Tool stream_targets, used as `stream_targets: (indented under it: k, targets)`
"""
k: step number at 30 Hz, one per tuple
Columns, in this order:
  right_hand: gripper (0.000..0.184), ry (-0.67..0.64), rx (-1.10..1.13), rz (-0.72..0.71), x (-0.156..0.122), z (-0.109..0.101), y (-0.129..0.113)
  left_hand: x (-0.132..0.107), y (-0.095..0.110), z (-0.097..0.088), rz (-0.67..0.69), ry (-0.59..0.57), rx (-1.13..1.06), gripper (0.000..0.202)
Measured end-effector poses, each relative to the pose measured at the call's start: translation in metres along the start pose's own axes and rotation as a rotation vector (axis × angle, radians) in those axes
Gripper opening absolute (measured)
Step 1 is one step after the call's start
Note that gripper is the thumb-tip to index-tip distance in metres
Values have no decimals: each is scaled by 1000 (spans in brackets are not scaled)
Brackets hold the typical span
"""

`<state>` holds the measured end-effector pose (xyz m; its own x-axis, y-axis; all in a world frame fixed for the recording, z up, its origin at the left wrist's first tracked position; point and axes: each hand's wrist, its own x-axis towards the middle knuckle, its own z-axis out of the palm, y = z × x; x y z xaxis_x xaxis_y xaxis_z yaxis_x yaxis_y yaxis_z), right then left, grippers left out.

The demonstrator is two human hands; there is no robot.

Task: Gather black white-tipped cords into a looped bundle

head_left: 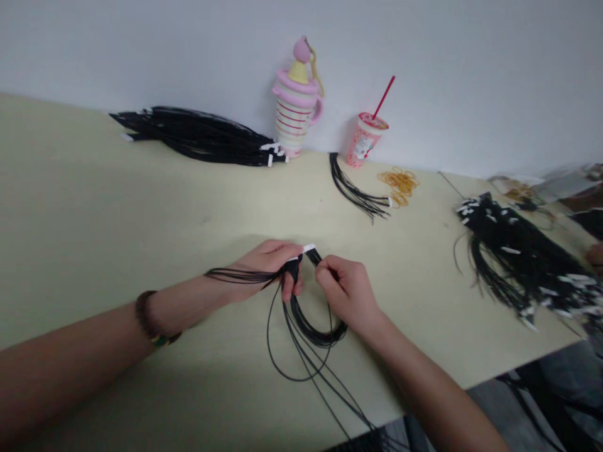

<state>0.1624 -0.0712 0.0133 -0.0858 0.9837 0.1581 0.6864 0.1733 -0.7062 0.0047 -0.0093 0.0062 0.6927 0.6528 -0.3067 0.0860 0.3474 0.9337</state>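
Observation:
A black wire harness [320, 339] with white connectors hangs looped between my two hands over the table. My left hand [271, 267] is closed on its bunched part, next to a white connector [308, 248]. Thin wires trail back over my left wrist, and others hang down past the table's front edge. Just right of that connector, my right hand [348, 285] pinches the black wires coming out of it. Its fingertips hide the exact spot where they grip. A dark bead bracelet [148, 317] circles my left wrist.
Along the wall lie a long bundle of black harnesses [202, 135], a pink-lidded mug [294, 113], a pink cup with a red straw [365, 141], a short harness [353, 188] and yellow rubber bands [400, 183]. A big pile of harnesses [522, 251] covers the right side, near another person's hand [596, 254].

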Motion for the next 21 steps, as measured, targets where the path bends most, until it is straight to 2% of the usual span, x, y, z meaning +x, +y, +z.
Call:
stream_targets:
  k: [5,13,16,18,21]
  targets:
    - [19,-59,-75,-17,0,-2,-3,-2,1,1,9,-28,18,34]
    - [18,-49,-130,-99,-4,3,-4,-7,4,4,50,-128,157,32]
    - [17,-39,-100,-92,-3,5,-3,-7,5,4,41,-117,136,32]
    - [19,-66,30,-23,0,4,-2,-6,5,4,28,-84,70,32]
    - [17,-184,535,219,5,-9,1,-2,4,2,14,-23,-76,30]
